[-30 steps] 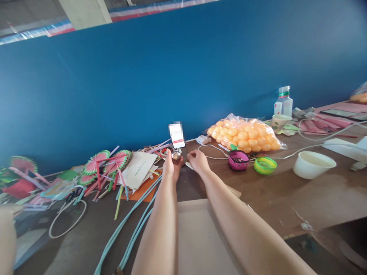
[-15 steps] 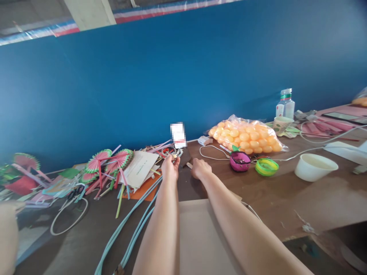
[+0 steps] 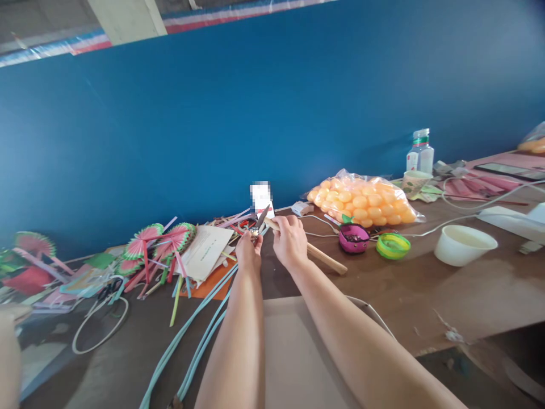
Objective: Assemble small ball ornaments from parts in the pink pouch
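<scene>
Wood-handled, the dark-headed tool [image 3: 327, 259] is clamped in the right hand [image 3: 290, 241], close to its head, probably for control; just beside that head, the left hand [image 3: 248, 251] grips 1 small shiny object [image 3: 254, 232], seemingly steadying it.

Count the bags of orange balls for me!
2. One big bag sits near the blue wall, right of the right hand; another bag, cut off, is at the picture's right edge. More could be hidden.

A wooden-handled, dark-headed tool [image 3: 326, 258] slants beside a shiny object [image 3: 254, 232].
</scene>
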A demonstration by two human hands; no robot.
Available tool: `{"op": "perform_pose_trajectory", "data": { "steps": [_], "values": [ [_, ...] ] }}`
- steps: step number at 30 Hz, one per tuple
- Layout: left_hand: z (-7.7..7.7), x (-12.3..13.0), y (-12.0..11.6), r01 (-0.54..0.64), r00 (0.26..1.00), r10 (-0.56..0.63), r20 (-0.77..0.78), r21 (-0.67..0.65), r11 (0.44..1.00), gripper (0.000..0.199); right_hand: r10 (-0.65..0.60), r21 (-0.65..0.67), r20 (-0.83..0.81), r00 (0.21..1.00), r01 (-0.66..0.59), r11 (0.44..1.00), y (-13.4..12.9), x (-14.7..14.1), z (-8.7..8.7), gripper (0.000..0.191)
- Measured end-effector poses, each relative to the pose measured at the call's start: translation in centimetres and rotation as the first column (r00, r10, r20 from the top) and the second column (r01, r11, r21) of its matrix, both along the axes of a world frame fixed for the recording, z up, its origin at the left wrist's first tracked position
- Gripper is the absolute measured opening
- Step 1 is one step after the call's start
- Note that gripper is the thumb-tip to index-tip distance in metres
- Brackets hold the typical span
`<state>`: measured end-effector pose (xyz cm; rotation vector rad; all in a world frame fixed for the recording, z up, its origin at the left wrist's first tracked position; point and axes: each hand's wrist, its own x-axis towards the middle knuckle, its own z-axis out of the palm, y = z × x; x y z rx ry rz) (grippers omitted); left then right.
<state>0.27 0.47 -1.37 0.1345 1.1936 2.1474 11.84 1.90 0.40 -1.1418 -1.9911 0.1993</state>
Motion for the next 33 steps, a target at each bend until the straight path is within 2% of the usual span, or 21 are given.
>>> {"op": "perform_pose_trajectory", "data": {
  "steps": [6,22,27,33],
  "values": [
    [0.04,0.17,0.10,0.002,0.999,-0.003,0.046,0.006,1.000,0.010,0.015,-0.060,0.058,0.998,-0.011,0.998,0.13,-0.06,-0.33,0.030],
    [-0.18,0.11,0.23,0.030,0.999,-0.031,0.009,0.033,0.999,0.004,0.008,-0.030,0.056,0.998,-0.007,1.000,-0.10,0.17,0.25,0.031],
    [-0.06,0.14,0.28,0.017,1.000,-0.017,0.022,0.012,1.000,0.006,0.000,0.007,-0.002,1.000,0.000,1.000,-0.15,0.27,0.37,0.034],
    [-0.03,0.13,0.12,0.030,0.999,-0.030,0.021,0.021,0.999,0.007,0.017,-0.032,0.030,0.999,-0.016,0.999,-0.23,0.21,0.37,0.032]
  ]
}}
